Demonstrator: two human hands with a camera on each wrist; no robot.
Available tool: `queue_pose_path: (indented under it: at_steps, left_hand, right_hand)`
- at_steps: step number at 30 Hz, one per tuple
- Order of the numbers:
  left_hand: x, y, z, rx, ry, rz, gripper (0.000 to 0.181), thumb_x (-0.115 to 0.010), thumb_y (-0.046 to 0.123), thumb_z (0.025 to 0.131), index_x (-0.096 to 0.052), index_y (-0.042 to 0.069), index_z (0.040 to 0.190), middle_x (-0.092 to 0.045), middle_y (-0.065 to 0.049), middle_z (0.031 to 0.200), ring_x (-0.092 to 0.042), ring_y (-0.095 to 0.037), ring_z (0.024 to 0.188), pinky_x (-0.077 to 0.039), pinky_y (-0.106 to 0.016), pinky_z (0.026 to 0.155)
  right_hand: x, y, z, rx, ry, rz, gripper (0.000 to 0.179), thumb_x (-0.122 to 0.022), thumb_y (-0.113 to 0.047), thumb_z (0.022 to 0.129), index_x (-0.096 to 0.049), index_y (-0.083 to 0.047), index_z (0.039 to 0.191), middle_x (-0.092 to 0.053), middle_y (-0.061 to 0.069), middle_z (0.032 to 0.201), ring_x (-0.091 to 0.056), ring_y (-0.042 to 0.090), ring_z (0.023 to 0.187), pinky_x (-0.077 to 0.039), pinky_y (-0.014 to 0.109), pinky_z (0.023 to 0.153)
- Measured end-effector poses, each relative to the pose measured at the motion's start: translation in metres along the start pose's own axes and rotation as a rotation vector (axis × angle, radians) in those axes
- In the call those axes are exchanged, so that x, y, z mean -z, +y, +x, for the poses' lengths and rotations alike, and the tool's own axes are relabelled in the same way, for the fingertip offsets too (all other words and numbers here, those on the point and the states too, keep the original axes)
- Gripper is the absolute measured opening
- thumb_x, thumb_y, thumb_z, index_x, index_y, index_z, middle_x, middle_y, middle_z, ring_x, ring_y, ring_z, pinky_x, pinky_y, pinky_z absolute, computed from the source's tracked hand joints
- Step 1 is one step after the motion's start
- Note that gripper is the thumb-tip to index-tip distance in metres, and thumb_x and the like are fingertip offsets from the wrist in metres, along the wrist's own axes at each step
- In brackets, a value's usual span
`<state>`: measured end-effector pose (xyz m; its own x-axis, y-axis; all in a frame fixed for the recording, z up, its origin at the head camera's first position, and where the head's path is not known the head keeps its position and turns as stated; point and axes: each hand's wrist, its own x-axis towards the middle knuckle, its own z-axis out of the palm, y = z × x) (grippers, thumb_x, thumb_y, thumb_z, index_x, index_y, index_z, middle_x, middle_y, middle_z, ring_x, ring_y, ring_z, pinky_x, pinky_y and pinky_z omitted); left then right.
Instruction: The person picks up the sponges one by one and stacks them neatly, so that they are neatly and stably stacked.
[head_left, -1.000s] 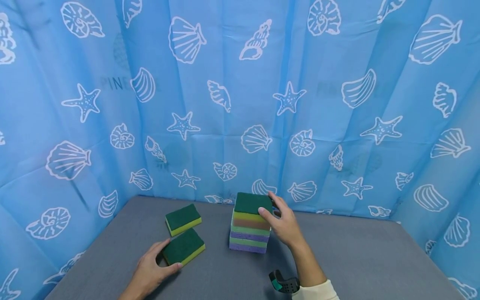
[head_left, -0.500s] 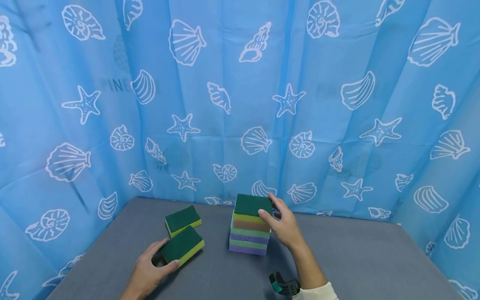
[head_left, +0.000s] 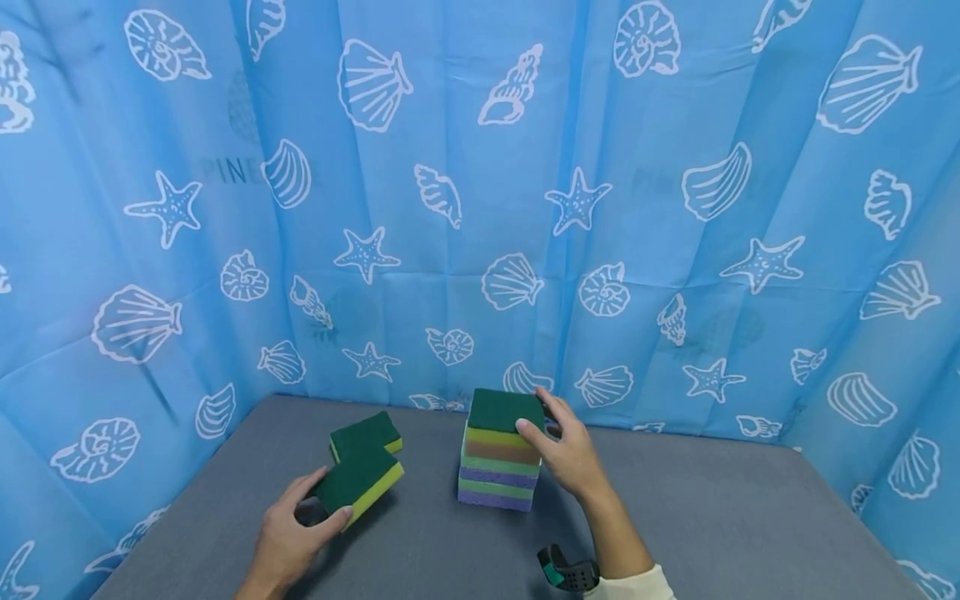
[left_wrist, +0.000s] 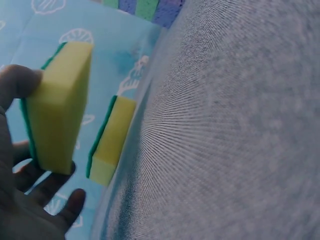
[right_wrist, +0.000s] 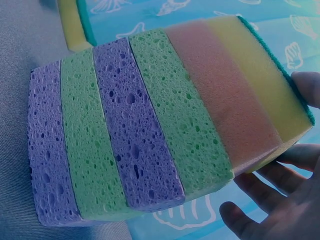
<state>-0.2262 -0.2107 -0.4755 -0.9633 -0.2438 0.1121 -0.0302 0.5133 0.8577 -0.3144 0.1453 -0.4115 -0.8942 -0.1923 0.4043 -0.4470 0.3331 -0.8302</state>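
My left hand (head_left: 287, 533) pinches a yellow sponge (left_wrist: 60, 110) with a dark green scouring face between thumb and fingers. The sponge is tilted and raised off the table. Behind it lies a like sponge (head_left: 365, 432), partly covered in the head view. In the middle stands a stack of sponges (head_left: 497, 487), with purple and green porous layers below and a pink layer (right_wrist: 225, 95) above them. On top is a yellow sponge (right_wrist: 260, 75), green face up. My right hand (head_left: 572, 450) grips this top sponge, thumb at its near edge and fingers at the far side.
The grey cloth-covered table (head_left: 712, 517) stretches out to both sides of the stack. A blue curtain (head_left: 450, 208) with white shell and starfish prints hangs behind and at the sides. A black strap with a green patch (head_left: 567, 569) sits by my right wrist.
My left hand has lifted its sponge off the table, tilting it and drawing it slightly left. It now overlaps more of the sponge behind. My right hand and the stack have stayed put.
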Motion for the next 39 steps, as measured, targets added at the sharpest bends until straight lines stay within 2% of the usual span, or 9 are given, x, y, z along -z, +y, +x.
queue_pose_path:
  at_steps: [4, 9, 12, 16, 20, 29, 32, 37, 39]
  left_hand:
    - [0.003, 0.007, -0.002, -0.059, 0.049, -0.025, 0.076, -0.076, 0.040, 0.083, -0.045, 0.001, 0.141, -0.046, -0.023, 0.135, -0.051, -0.040, 0.115, -0.044, -0.045, 0.093]
    - [0.008, 0.017, 0.001, -0.089, 0.070, -0.022, 0.075, -0.076, 0.040, 0.083, -0.046, 0.001, 0.141, -0.046, -0.021, 0.135, -0.051, -0.039, 0.115, -0.045, -0.047, 0.091]
    - [0.009, 0.026, 0.007, -0.147, 0.102, -0.012, 0.073, -0.078, 0.036, 0.083, -0.048, 0.000, 0.139, -0.049, -0.021, 0.133, -0.052, -0.037, 0.113, -0.046, -0.049, 0.088]
    - [0.012, 0.037, 0.013, -0.256, 0.141, -0.005, 0.069, -0.079, 0.029, 0.083, -0.050, -0.001, 0.137, -0.053, -0.020, 0.128, -0.054, -0.035, 0.111, -0.048, -0.048, 0.085]
    - [0.014, 0.046, 0.019, -0.318, 0.152, 0.004, 0.067, -0.079, 0.027, 0.082, -0.052, -0.002, 0.136, -0.055, -0.019, 0.127, -0.055, -0.034, 0.110, -0.048, -0.046, 0.083]
    - [0.014, 0.063, 0.027, -0.340, 0.117, -0.001, 0.070, -0.078, 0.031, 0.083, -0.050, -0.001, 0.138, -0.052, -0.019, 0.130, -0.054, -0.034, 0.110, -0.046, -0.050, 0.085]
    - [0.014, 0.069, 0.028, -0.328, 0.097, -0.012, 0.071, -0.077, 0.033, 0.083, -0.049, 0.001, 0.140, -0.051, -0.018, 0.132, -0.054, -0.034, 0.111, -0.046, -0.051, 0.087]
    - [0.014, 0.074, 0.030, -0.342, 0.078, -0.032, 0.071, -0.078, 0.032, 0.083, -0.048, 0.001, 0.141, -0.050, -0.017, 0.133, -0.055, -0.035, 0.108, -0.047, -0.050, 0.085]
    - [0.013, 0.076, 0.031, -0.364, 0.077, -0.035, 0.070, -0.078, 0.030, 0.083, -0.049, 0.001, 0.140, -0.051, -0.017, 0.132, -0.055, -0.034, 0.107, -0.047, -0.049, 0.084]
  right_hand:
    - [-0.001, -0.001, -0.001, -0.012, -0.004, -0.002, 0.064, -0.063, -0.029, 0.095, -0.037, -0.005, 0.148, -0.042, 0.016, 0.143, -0.042, 0.035, 0.128, -0.035, 0.056, 0.100]
    - [-0.002, -0.002, -0.001, -0.015, -0.003, 0.004, 0.064, -0.064, -0.028, 0.095, -0.037, -0.004, 0.148, -0.043, 0.017, 0.141, -0.043, 0.036, 0.127, -0.035, 0.056, 0.100]
    - [-0.002, -0.003, -0.001, -0.016, 0.004, 0.010, 0.064, -0.064, -0.027, 0.095, -0.037, -0.003, 0.148, -0.044, 0.018, 0.140, -0.043, 0.037, 0.126, -0.035, 0.056, 0.100]
    - [-0.001, -0.003, -0.001, -0.014, 0.006, 0.008, 0.064, -0.064, -0.027, 0.095, -0.037, -0.002, 0.147, -0.044, 0.018, 0.140, -0.043, 0.036, 0.126, -0.035, 0.056, 0.099]
    - [0.000, -0.003, -0.002, -0.015, 0.004, 0.012, 0.064, -0.064, -0.026, 0.095, -0.037, -0.002, 0.148, -0.043, 0.018, 0.141, -0.043, 0.036, 0.127, -0.035, 0.056, 0.100]
    - [0.000, 0.000, 0.000, -0.054, -0.004, 0.004, 0.064, -0.063, -0.020, 0.095, -0.034, 0.001, 0.148, -0.041, 0.021, 0.142, -0.041, 0.039, 0.128, -0.033, 0.058, 0.100]
    - [0.002, -0.014, -0.003, -0.046, -0.009, -0.004, 0.063, -0.062, -0.018, 0.096, -0.033, 0.004, 0.147, -0.041, 0.023, 0.141, -0.041, 0.041, 0.127, -0.033, 0.059, 0.100]
    - [0.003, -0.012, -0.003, -0.015, -0.011, 0.007, 0.065, -0.063, -0.025, 0.095, -0.035, -0.001, 0.148, -0.043, 0.018, 0.141, -0.042, 0.037, 0.127, -0.034, 0.058, 0.100]
    - [0.002, 0.000, 0.000, -0.005, -0.005, 0.008, 0.065, -0.064, -0.029, 0.095, -0.036, -0.004, 0.148, -0.043, 0.015, 0.141, -0.043, 0.035, 0.127, -0.035, 0.057, 0.099]
